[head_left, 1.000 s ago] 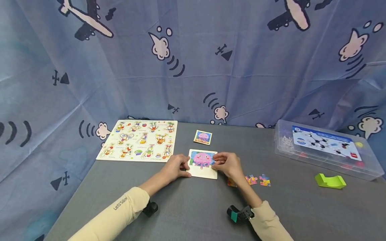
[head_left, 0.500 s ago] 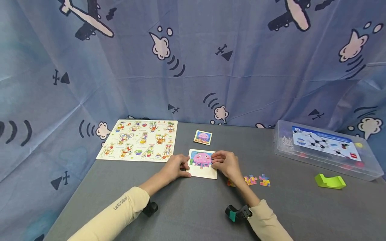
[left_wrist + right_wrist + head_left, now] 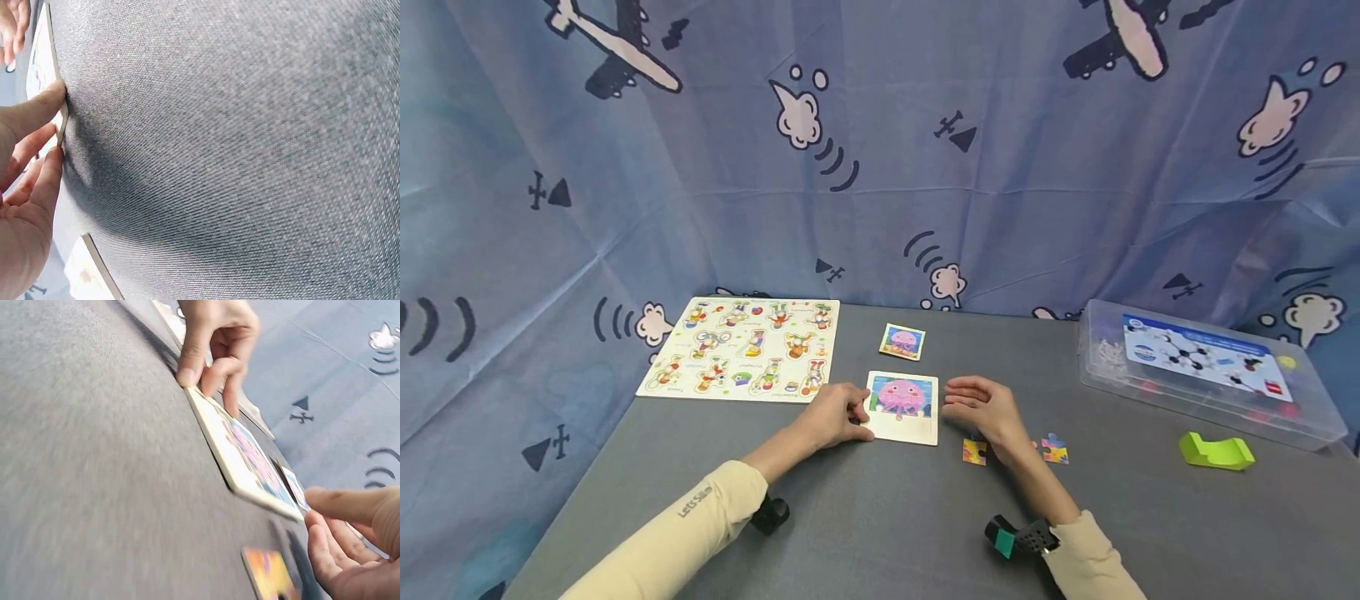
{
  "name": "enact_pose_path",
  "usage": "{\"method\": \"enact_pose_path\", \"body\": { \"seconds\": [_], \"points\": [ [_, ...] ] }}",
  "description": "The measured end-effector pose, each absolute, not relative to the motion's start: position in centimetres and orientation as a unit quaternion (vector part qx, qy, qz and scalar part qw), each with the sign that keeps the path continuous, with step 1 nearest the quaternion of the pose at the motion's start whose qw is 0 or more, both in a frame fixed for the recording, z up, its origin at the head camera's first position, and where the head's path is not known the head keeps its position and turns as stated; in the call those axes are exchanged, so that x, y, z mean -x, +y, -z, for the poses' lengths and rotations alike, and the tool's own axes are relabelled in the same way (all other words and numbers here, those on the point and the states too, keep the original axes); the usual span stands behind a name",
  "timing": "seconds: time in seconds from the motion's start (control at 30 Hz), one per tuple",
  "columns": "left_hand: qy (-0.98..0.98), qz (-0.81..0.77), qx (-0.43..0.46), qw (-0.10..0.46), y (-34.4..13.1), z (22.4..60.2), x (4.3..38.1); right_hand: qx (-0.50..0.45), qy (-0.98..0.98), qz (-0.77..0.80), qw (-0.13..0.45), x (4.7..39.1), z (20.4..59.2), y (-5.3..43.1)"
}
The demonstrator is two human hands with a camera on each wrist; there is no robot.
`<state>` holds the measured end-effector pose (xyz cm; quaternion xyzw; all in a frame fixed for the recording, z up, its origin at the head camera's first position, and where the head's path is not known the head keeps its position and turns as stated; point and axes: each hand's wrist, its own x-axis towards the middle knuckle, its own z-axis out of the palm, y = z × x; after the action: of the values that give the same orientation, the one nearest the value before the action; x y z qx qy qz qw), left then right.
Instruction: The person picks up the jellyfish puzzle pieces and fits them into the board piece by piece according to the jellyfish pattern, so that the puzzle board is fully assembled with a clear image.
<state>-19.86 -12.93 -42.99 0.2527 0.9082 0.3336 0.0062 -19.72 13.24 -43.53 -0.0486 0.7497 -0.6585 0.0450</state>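
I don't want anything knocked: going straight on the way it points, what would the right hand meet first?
Probably the right edge of the puzzle board that the left hand holds. It lies just ahead of the right hand in the head view, though height is hard to judge.

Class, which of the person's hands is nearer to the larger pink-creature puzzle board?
Left. The left hand grips the puzzle board at its left edge; the right hand is beyond its right edge, with a gap showing in the head view.

Left hand (image 3: 835, 414) gripping puzzle board (image 3: 902, 430), right hand (image 3: 988, 408) beside it, fingers seemingly relaxed, clear box (image 3: 1206, 358) toward bench's (image 3: 880, 533) far right corner
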Motion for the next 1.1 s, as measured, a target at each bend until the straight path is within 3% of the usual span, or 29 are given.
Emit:
{"method": "enact_pose_path", "body": {
  "seconds": [0.47,1.1],
  "points": [
    [0.905,-0.322,-0.278,0.029,-13.4,42.7,20.2,0.089,0.763,0.638,0.044,16.0,43.6,18.5],
    [0.9,-0.338,-0.27,0.046,-13.7,42.8,20.1,0.15,0.871,0.467,-0.012,15.1,44.5,17.7]
  ]
}}
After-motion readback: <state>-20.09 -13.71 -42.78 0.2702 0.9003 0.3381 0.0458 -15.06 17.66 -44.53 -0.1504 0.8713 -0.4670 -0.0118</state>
